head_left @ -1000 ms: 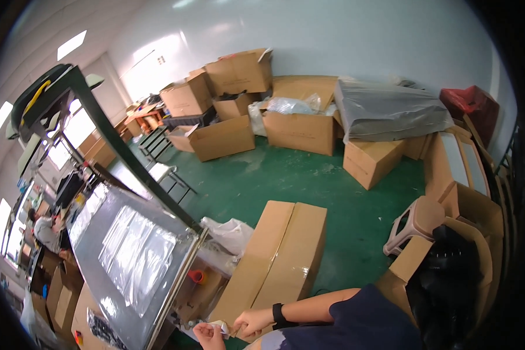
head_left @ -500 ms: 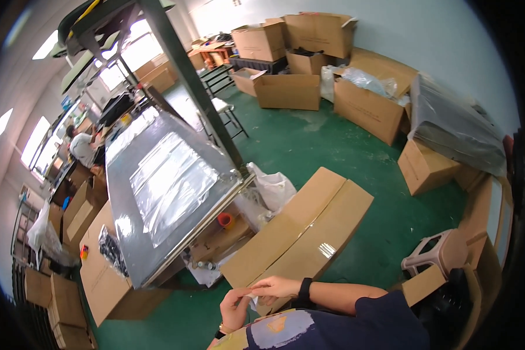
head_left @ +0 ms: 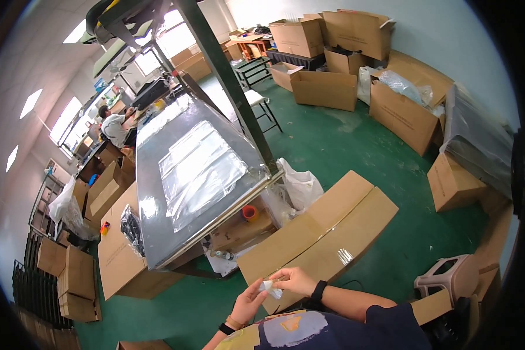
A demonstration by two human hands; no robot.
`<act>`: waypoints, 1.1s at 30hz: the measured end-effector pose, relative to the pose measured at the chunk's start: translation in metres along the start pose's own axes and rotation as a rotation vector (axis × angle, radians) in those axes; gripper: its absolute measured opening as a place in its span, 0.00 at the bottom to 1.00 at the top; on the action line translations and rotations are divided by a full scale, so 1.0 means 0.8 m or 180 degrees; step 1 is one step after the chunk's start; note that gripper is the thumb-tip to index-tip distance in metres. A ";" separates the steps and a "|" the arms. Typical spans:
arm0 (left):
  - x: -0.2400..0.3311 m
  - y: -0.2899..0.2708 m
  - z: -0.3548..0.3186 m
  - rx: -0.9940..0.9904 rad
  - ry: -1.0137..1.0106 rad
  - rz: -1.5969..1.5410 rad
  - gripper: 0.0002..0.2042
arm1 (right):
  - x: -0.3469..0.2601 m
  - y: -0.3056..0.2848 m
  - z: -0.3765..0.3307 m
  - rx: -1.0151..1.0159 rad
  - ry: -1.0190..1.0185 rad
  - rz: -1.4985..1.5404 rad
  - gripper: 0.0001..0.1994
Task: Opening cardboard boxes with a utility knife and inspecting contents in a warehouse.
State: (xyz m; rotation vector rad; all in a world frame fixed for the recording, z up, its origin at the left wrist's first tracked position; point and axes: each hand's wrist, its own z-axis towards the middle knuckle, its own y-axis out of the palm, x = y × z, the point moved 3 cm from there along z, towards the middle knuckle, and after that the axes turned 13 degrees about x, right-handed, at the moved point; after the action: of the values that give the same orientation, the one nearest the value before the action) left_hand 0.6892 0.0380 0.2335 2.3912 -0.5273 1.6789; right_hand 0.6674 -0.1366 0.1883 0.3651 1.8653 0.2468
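Observation:
Close to my body, both hands meet at a small crumpled white piece [head_left: 271, 289], which could be thin paper or plastic film. My left hand [head_left: 249, 301] pinches its left side between thumb and fingers. From the right, my right hand [head_left: 296, 282] grips the upper part with bent fingers. Just beyond and below the hands lies a long closed cardboard box [head_left: 326, 224] with a taped seam along its top.
A grey table [head_left: 151, 213] with clear plastic bags [head_left: 201, 169] stands ahead to the left, beside a dark green post [head_left: 230, 87]. A white sack [head_left: 302, 185], a plastic stool [head_left: 449, 275] and several cardboard boxes [head_left: 324, 90] surround the green floor. Another person [head_left: 115, 127] is at the far left.
The scene has shifted rightward in the view. My hands have come slightly apart, and more of the white piece shows between them.

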 end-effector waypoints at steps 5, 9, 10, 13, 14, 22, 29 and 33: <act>-0.009 -0.013 0.001 0.0346 -0.0527 -0.0384 0.17 | -0.034 0.020 -0.012 0.0341 -0.1652 -0.1562 0.06; -0.022 -0.026 0.002 0.0676 -0.0969 -0.0744 0.14 | -0.049 0.036 -0.014 0.0291 -0.3232 -0.2367 0.04; -0.025 -0.028 0.002 0.0706 -0.1067 -0.0898 0.14 | -0.055 0.043 -0.016 0.0303 -0.3454 -0.2456 0.02; -0.017 -0.026 0.001 0.0373 -0.1349 -0.1443 0.16 | -0.034 0.050 -0.009 0.0184 -0.3335 -0.2941 0.03; -0.015 -0.026 0.001 0.0408 -0.1341 -0.1468 0.16 | -0.028 0.050 -0.006 0.0138 -0.3343 -0.2935 0.03; -0.021 -0.039 0.013 0.0605 -0.1352 -0.1140 0.18 | -0.040 0.059 -0.003 -0.0423 -0.3486 -0.2733 0.11; -0.026 -0.040 0.012 0.0430 -0.1564 -0.0695 0.15 | -0.024 0.066 -0.008 -0.0836 -0.3591 -0.2918 0.12; -0.038 -0.052 0.015 0.0349 -0.1211 -0.0603 0.14 | -0.038 0.069 -0.007 -0.0844 -0.3383 -0.2531 0.11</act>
State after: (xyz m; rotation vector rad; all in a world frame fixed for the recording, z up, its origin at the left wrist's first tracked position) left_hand 0.7063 0.0784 0.2036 2.7569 -0.2509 1.2105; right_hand 0.6781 -0.0965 0.2362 -0.3939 0.7923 -0.2243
